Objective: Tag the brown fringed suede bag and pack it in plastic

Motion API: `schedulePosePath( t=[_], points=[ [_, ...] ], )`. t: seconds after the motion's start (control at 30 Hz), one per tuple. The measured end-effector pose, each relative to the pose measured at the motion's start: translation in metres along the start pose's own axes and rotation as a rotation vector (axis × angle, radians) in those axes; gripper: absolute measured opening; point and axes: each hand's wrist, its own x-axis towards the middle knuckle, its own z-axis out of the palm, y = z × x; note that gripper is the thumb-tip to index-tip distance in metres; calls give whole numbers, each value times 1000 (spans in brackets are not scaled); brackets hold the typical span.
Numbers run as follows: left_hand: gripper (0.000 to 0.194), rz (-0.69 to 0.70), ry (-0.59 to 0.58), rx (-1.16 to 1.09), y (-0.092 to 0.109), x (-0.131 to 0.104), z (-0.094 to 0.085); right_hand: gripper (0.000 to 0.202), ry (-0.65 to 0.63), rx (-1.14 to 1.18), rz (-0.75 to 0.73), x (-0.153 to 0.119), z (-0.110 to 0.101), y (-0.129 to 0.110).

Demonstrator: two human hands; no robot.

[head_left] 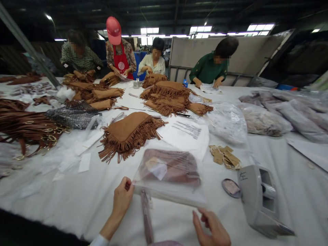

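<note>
A long table covered in white cloth (64,194) fills the frame under a dark-ceilinged hall with strip lights across the top. Four other people work along the far edge, upper left to upper centre-right of the frame.

At lower centre lies a clear plastic bag holding a folded brown suede piece with a white tag (170,172). The left hand (122,198), lower centre-left, pinches the bag's near left corner between thumb and fingers, closed on the plastic. The right hand (212,229), at the bottom right of centre, is half open, fingers loosely curled, just beside the bag's near right edge; whether it touches the plastic cannot be told. A narrow brown strip (146,215) runs down between the two hands.

A grey tape dispenser (258,200) stands lower right, with a small round dark lid (231,188) just left of it. A loose heap of tan card hang-tags (225,157) lies above these. A tan fringed suede piece (128,135) lies unbagged at centre, with stacks of similar pieces (169,97) beyond. Filled clear bags (266,119) lie at the right. Brown straps with metal rings (28,128) lie at the left.
</note>
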Motion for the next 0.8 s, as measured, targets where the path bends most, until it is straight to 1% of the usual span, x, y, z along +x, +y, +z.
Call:
schedulePosePath(
  t=[0.07, 0.13, 0.17, 0.2, 0.23, 0.27, 0.3, 0.37, 0.4, 0.47, 0.53, 0.6, 0.67, 0.73, 0.77, 0.8],
  points=[
    [27, -7, 30, -17, 2, -4, 6, 22, -182, 135, -114, -8, 23, -41],
    [26, 16, 44, -33, 9, -2, 11, 44, -335, 118, -55, -8, 53, -77],
    [26, 29, 48, -44, 13, -1, 12, 57, -401, 79, -32, -5, 68, -91],
    [26, 41, 52, -54, 17, 0, 13, 66, -462, 33, -16, -1, 80, -102],
    [26, 49, 57, -62, 19, 1, 12, 69, -514, -6, -14, 4, 90, -110],
    [27, 48, 65, -73, 21, 2, 11, 66, -564, -34, -24, 9, 97, -114],
    [28, 39, 75, -88, 22, 2, 9, 61, -603, -50, -39, 14, 100, -114],
    [29, -12, 89, -146, 20, 3, 4, 53, -633, -72, -74, 24, 98, -107],
    [30, -49, 96, -193, 18, 3, 2, 50, -624, -92, -97, 29, 95, -101],
    [31, -131, 120, -293, 15, 4, 2, 44, -553, -162, -143, 37, 88, -87],
    [31, -210, 158, -377, 11, 3, 9, 40, -435, -220, -207, 41, 86, -73],
    [35, -300, 168, -479, 7, -2, 22, 38, -286, -228, -295, 41, 90, -59],
    [47, -405, 113, -622, 5, -11, 38, 37, -144, -197, -383, 36, 97, -47],
    [56, -476, 11, -714, 5, -19, 51, 34, -52, -124, -413, 33, 105, -39],
    [54, -471, -48, -706, 7, -22, 56, 31, -30, -70, -399, 34, 107, -38],
    [50, -439, -108, -643, 9, -23, 59, 27, -22, -11, -367, 36, 109, -37]
  ],
)
